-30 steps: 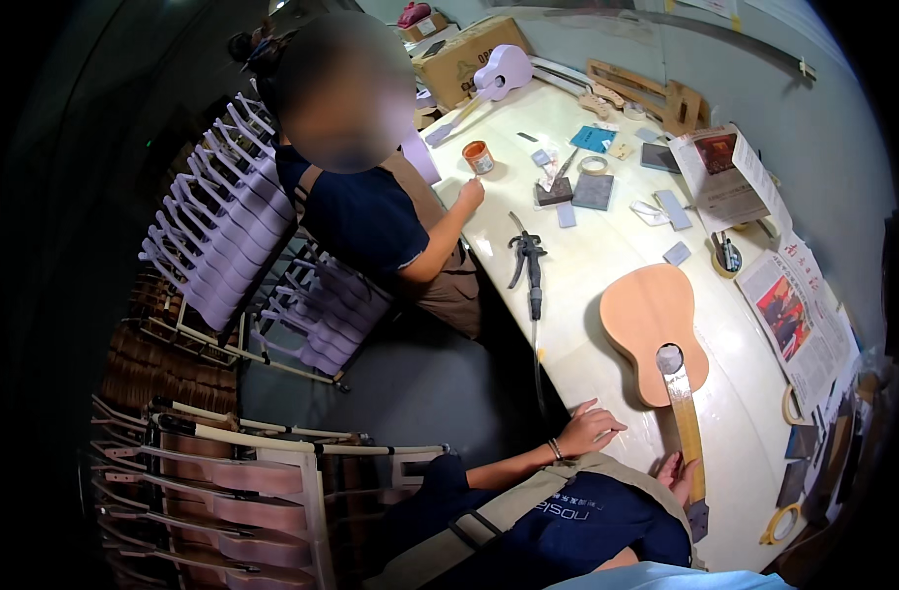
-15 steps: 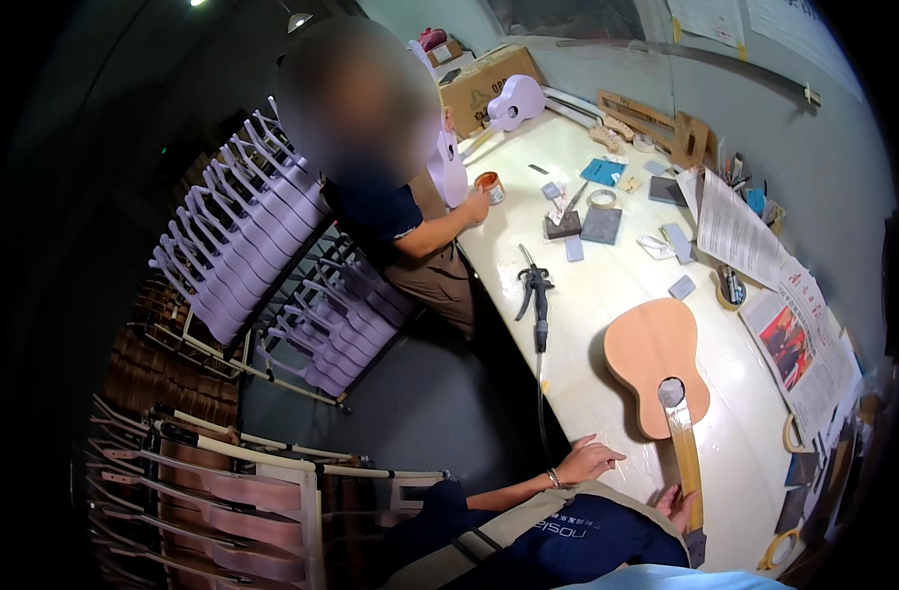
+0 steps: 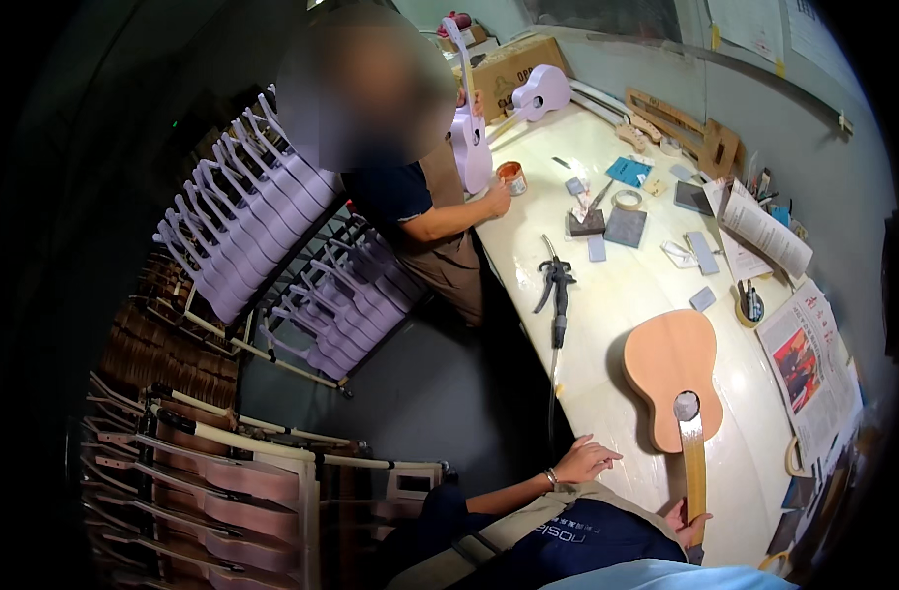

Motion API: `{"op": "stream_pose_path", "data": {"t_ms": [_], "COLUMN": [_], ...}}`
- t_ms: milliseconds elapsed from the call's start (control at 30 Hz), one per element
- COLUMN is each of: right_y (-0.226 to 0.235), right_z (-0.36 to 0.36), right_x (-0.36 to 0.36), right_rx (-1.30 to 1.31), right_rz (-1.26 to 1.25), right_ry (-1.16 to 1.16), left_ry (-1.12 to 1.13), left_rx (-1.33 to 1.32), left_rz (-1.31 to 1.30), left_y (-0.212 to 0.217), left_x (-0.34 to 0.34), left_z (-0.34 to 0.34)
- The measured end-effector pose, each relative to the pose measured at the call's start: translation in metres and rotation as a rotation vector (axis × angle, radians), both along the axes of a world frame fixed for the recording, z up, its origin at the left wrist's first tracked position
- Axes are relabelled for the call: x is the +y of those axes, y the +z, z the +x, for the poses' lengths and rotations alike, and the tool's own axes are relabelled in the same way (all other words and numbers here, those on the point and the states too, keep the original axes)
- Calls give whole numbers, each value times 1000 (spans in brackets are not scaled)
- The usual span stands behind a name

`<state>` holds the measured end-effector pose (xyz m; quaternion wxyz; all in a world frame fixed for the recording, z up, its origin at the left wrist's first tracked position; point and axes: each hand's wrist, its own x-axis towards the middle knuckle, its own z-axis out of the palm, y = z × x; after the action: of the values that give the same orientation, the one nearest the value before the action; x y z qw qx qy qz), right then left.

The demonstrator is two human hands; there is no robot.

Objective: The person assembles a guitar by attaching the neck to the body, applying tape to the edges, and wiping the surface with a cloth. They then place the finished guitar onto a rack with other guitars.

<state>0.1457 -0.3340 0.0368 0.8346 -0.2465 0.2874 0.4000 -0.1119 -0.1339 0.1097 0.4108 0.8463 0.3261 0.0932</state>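
An unpainted wooden ukulele [image 3: 671, 379] lies on the white workbench [image 3: 617, 295], body away from me and neck toward me. My right hand [image 3: 688, 521] grips the lower end of its neck [image 3: 693, 462]. My left hand [image 3: 585, 460] rests with fingers spread on the bench's near edge, left of the ukulele, a bracelet on its wrist. My dark blue shirt and tan apron strap fill the lower edge.
A co-worker [image 3: 410, 197] at the bench's far left holds a lilac ukulele [image 3: 469, 138] upright beside a small orange cup [image 3: 511, 178]. A dark air tool with hose [image 3: 558, 285], sanding blocks [image 3: 625, 226] and newspaper [image 3: 809, 364] lie on the bench. Racks of lilac ukuleles [image 3: 243, 236] and brown ones [image 3: 204, 472] stand left.
The view has shifted and drawn closer. The co-worker now has a lilac ukulele raised upright by the cup. My hands have stayed where they were on the bench edge and the neck.
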Motion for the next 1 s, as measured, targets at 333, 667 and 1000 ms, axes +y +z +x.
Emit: {"op": "stream_pose_path", "data": {"t_ms": [333, 667, 1000], "right_y": [-28, 23, 196], "right_z": [19, 4, 13], "right_x": [-4, 1, 17], "right_rx": [-208, -491, -1375], "right_rz": [38, 79, 15], "right_ry": [126, 33, 186], "left_ry": [663, 594, 675], "left_rx": [165, 171, -133], "left_rz": [393, 466, 356], "left_y": [-4, -62, -83], "left_x": [20, 63, 87], "left_z": [-28, -60, -87]}}
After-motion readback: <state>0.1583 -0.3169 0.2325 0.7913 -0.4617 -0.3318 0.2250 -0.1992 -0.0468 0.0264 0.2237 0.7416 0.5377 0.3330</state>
